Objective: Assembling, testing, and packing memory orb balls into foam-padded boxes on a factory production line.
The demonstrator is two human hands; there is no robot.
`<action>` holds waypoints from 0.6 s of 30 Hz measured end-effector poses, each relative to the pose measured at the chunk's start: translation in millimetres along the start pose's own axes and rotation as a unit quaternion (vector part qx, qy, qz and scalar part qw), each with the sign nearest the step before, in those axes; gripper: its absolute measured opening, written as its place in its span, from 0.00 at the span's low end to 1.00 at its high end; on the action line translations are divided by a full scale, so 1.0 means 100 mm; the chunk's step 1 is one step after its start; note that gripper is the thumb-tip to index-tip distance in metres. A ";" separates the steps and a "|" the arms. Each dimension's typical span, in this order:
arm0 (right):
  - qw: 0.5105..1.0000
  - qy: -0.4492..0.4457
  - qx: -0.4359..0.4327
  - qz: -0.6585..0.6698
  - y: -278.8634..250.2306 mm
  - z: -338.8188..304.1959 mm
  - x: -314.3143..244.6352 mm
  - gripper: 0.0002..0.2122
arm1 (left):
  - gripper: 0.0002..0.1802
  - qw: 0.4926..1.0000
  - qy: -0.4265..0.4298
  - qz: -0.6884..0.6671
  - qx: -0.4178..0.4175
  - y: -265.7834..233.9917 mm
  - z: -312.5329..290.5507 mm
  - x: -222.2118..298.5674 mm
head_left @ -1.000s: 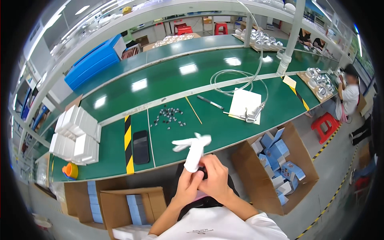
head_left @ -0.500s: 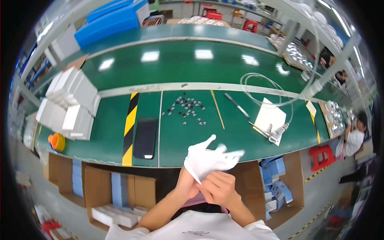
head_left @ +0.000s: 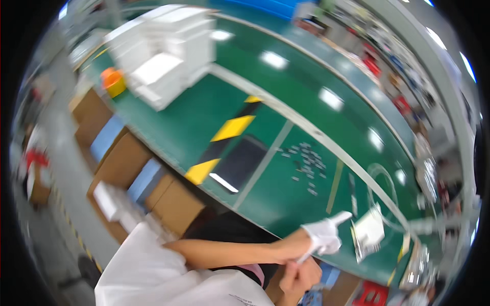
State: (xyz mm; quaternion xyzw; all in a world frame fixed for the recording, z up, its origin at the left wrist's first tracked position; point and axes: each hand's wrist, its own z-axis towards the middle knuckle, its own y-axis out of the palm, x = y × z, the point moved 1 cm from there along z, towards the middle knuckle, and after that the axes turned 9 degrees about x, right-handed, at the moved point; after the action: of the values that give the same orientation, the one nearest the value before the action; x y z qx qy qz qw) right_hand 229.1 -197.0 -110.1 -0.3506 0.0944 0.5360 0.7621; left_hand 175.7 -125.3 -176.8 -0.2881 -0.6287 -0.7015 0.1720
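Currently, the right hand [head_left: 305, 276] pinches the white glove [head_left: 325, 241] worn on the left hand [head_left: 317, 236], whose blurred fingers [head_left: 341, 218] seem partly spread.

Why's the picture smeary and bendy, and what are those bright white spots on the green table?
Head view: motion probably blurs the white glove and dark phone; same head view: the fisheye lens bends the edges of the green table, and the white spots look like light reflections.

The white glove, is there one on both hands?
No, the white glove is on the left hand only, and the right hand is bare.
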 end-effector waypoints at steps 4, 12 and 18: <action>0.989 0.122 -0.081 0.013 0.04 -0.08 -0.05 0.13 | 0.32 0.968 0.221 0.116 0.002 -0.09 0.57 -0.53; 0.997 -0.005 -0.071 0.022 0.12 0.23 -0.17 0.10 | 0.36 0.995 0.054 -0.020 0.087 -0.08 0.37 0.51; 0.993 -0.020 -0.080 0.083 0.15 0.49 -0.11 0.14 | 0.36 0.964 0.134 -0.191 -0.130 0.08 0.31 0.69</action>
State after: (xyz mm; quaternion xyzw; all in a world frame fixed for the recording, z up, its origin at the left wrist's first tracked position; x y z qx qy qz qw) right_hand 200.2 -171.3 -75.3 -0.3909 0.0647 0.6103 0.6860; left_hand 133.2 -87.4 -126.7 -0.0864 -0.5468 -0.8290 0.0786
